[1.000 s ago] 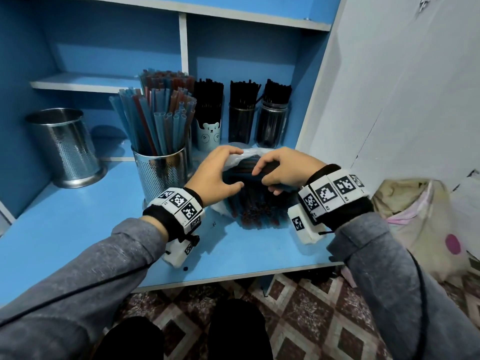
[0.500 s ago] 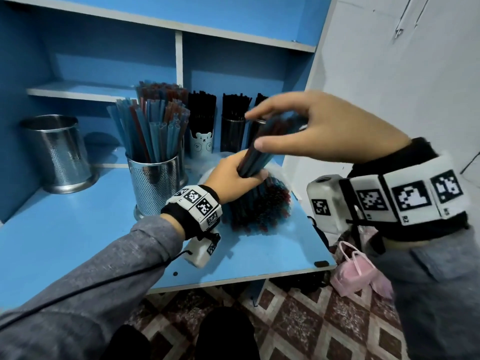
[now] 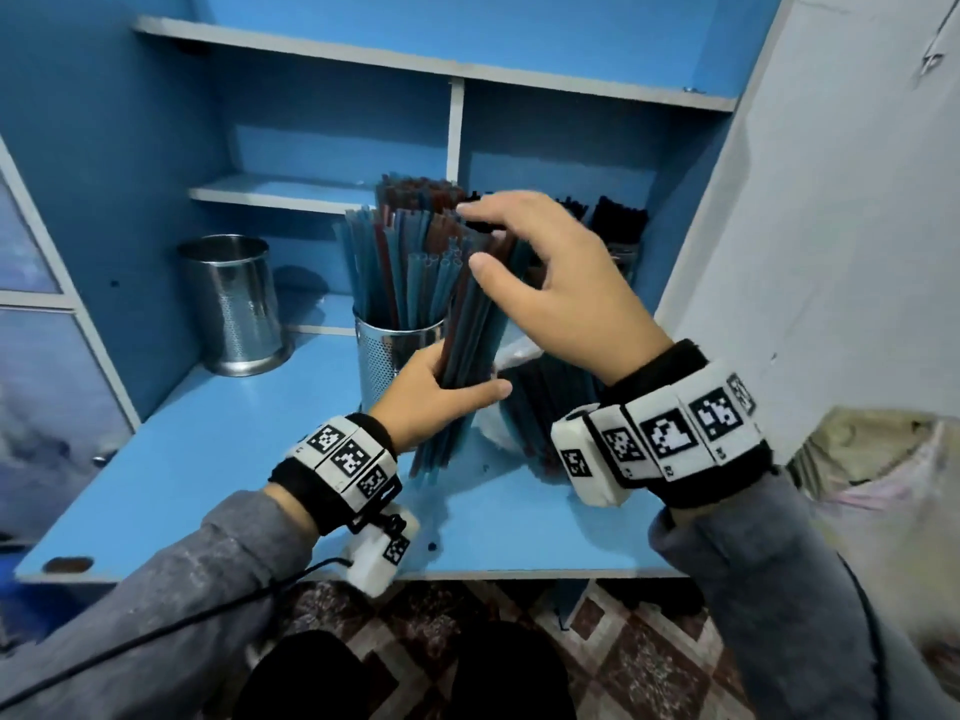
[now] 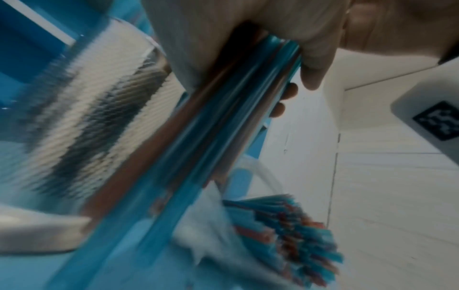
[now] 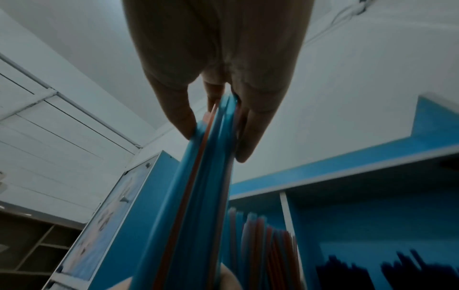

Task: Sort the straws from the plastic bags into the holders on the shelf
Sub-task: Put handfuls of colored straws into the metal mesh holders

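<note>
While our left hand (image 3: 436,392) grips the straw bundle (image 3: 467,345) low, just beside the metal holder (image 3: 389,356), our right hand (image 3: 545,283) pinches its top to keep it upright and together, likely for dropping in.

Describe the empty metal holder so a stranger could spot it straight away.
On the blue shelf, look at its back left. The empty metal holder stands there alone; unlike the full metal holder beside it, it has no straws inside.
</note>
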The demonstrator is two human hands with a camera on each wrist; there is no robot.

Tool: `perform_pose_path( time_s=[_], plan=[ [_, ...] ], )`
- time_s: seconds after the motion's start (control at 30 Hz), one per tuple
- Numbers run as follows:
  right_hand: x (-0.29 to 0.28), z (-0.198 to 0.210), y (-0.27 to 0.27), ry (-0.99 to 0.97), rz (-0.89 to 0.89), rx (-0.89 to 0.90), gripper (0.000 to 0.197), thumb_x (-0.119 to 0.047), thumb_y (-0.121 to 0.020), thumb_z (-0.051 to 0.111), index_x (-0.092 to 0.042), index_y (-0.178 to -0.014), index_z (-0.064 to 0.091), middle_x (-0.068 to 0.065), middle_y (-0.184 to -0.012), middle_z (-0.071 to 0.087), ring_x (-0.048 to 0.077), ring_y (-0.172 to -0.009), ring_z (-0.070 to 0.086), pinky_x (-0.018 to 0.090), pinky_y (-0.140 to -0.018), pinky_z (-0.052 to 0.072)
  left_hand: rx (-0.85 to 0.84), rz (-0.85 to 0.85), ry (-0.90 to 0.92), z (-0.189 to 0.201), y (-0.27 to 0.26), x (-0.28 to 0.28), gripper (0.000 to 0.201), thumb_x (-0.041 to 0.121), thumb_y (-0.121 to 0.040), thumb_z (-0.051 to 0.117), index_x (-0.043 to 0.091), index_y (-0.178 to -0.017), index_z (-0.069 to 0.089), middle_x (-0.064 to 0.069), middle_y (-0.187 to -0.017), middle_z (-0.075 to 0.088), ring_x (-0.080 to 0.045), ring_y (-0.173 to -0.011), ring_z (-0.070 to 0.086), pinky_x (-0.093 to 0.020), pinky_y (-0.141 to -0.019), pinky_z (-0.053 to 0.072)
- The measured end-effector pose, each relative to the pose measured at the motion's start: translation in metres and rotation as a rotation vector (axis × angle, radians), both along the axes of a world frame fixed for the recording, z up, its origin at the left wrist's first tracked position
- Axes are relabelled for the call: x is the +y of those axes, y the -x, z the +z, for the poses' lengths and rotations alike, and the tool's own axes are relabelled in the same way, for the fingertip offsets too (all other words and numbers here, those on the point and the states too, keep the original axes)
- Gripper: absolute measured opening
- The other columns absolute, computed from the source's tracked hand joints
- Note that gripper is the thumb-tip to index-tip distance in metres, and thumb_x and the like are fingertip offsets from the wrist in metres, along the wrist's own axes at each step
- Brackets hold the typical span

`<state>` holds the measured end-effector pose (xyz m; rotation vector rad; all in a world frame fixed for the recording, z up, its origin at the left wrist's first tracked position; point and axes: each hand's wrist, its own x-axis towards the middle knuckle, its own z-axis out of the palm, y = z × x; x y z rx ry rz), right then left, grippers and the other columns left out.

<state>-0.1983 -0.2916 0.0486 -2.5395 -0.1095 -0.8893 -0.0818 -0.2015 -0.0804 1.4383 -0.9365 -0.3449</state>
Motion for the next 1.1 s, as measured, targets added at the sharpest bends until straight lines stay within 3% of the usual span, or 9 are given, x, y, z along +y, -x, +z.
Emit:
perform_pose_path(
  time_s=[0.2, 0.33, 0.4, 0.53, 0.63, 0.73, 0.83, 1.0, 1.1],
  plan=[
    [0.001, -0.025, -0.015, -0.067, 0.018, 0.238, 0.067, -0.044, -0.083, 0.072, -0.026, -0.142, 0.045, -0.01, -0.141, 0.049, 0.002, -0.129, 0.044, 0.018, -0.106, 0.034, 0.025, -0.003, -0.234, -0.028, -0.01, 0.014, 0.022, 0.015, -0.083, 0.077, 0.01, -0.082, 0.056, 0.002, -0.072, 0.056, -0.009, -0.069, 0.053, -0.023, -0.067, 0.045],
    [-0.007, -0.031, -0.016, -0.268, 0.004, 0.27, 0.097, -0.064, -0.058, 0.08, -0.034, -0.14, 0.038, -0.012, -0.13, 0.045, 0.001, -0.111, 0.052, 0.017, -0.088, 0.046, -0.05, -0.038, -0.209, -0.019, -0.008, 0.023, 0.016, 0.015, -0.085, 0.075, 0.01, -0.084, 0.06, -0.006, -0.078, 0.057, -0.014, -0.074, 0.055, -0.033, -0.071, 0.048],
    [-0.01, -0.037, -0.016, -0.283, 0.049, 0.332, 0.087, -0.062, -0.055, 0.081, -0.032, -0.13, 0.049, -0.008, -0.122, 0.048, 0.006, -0.112, 0.052, 0.018, -0.09, 0.045, -0.141, -0.123, -0.238, -0.01, -0.007, 0.029, 0.013, 0.017, -0.085, 0.075, 0.025, -0.084, 0.065, -0.006, -0.078, 0.063, -0.019, -0.073, 0.06, -0.038, -0.073, 0.053],
    [-0.006, -0.051, -0.02, -0.543, 0.385, 0.358, 0.026, -0.008, -0.08, 0.079, -0.003, -0.102, 0.067, 0.006, -0.099, 0.071, 0.018, -0.096, 0.069, 0.03, -0.085, 0.053, -0.231, -0.194, -0.184, -0.002, -0.002, 0.037, 0.038, 0.018, -0.084, 0.076, 0.054, -0.085, 0.064, 0.022, -0.074, 0.067, 0.004, -0.068, 0.062, -0.016, -0.063, 0.05],
    [-0.003, -0.044, -0.021, -0.608, 0.461, 0.198, 0.016, 0.003, -0.082, 0.072, -0.003, -0.096, 0.068, 0.002, -0.091, 0.072, 0.016, -0.09, 0.07, 0.025, -0.082, 0.053, -0.224, -0.023, 0.027, 0.003, -0.002, 0.04, 0.044, 0.028, -0.077, 0.081, 0.051, -0.105, 0.055, 0.018, -0.081, 0.066, -0.009, -0.063, 0.061, -0.021, -0.057, 0.053],
    [-0.001, -0.022, -0.019, -0.629, 0.477, -0.038, 0.014, 0.002, -0.084, 0.07, -0.002, -0.097, 0.067, -0.001, -0.092, 0.071, 0.014, -0.091, 0.069, 0.024, -0.081, 0.053, -0.39, 0.37, 0.211, 0.006, -0.017, 0.042, 0.058, 0.037, -0.067, 0.085, 0.034, -0.101, 0.04, -0.001, -0.099, 0.051, -0.022, -0.086, 0.056, -0.036, -0.079, 0.053],
    [0.001, 0.0, -0.017, -0.675, 0.461, -0.2, 0.011, -0.003, -0.086, 0.07, -0.007, -0.095, 0.067, -0.004, -0.092, 0.072, 0.014, -0.091, 0.069, 0.023, -0.078, 0.054, -0.44, 0.677, 0.225, 0.004, -0.038, 0.038, 0.081, 0.046, -0.059, 0.088, 0.022, -0.112, 0.031, -0.005, -0.11, 0.035, -0.022, -0.101, 0.045, -0.034, -0.094, 0.044],
    [0.008, 0.016, -0.03, -0.697, 0.307, -0.293, 0.007, -0.009, -0.086, 0.072, -0.012, -0.092, 0.069, -0.01, -0.086, 0.071, 0.004, -0.084, 0.068, 0.011, -0.063, 0.049, -0.145, 0.486, -0.015, 0.0, -0.077, 0.031, 0.142, 0.055, -0.048, 0.088, 0.024, -0.152, -0.003, 0.003, -0.144, 0.027, -0.005, -0.132, 0.029, -0.021, -0.11, 0.021],
    [0.008, 0.019, -0.049, -0.695, 0.195, -0.271, 0.011, -0.01, -0.083, 0.075, -0.02, -0.082, 0.071, -0.013, -0.081, 0.073, 0.003, -0.083, 0.07, 0.015, -0.069, 0.052, -0.109, 0.419, -0.087, -0.007, -0.09, 0.029, 0.137, 0.051, -0.05, 0.092, 0.032, -0.151, 0.002, 0.023, -0.12, 0.051, 0.0, -0.116, 0.05, -0.021, -0.102, 0.033]
  ],
)
